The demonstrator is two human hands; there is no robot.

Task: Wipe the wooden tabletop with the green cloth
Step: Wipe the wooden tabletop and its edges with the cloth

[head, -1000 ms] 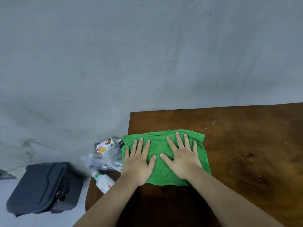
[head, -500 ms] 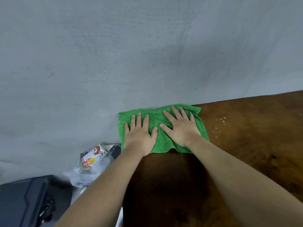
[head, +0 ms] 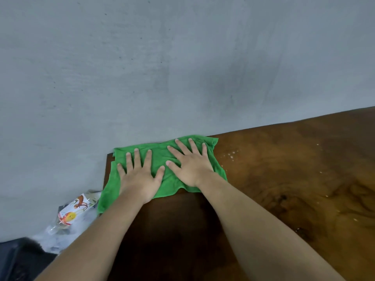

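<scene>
The green cloth [head: 161, 159] lies spread on the far left corner of the dark wooden tabletop [head: 284, 175], touching the wall, and its left edge hangs over the table's side. My left hand [head: 138, 179] is pressed flat on the cloth's left half with the fingers spread. My right hand [head: 191, 167] is pressed flat on the right half, fingers also spread. Neither hand curls around the fabric. White crumbs [head: 231, 156] are scattered on the wood just right of the cloth.
A grey wall [head: 182, 67] stands directly behind the table. On the floor to the left lie a clear plastic bag with a labelled bottle [head: 71, 211] and a black case [head: 18, 258]. More white specks [head: 355, 219] dot the wood at the right.
Both hands have pushed the cloth away from me, from the middle of the table's left side to the far corner against the wall. The view has dropped closer to the table.
</scene>
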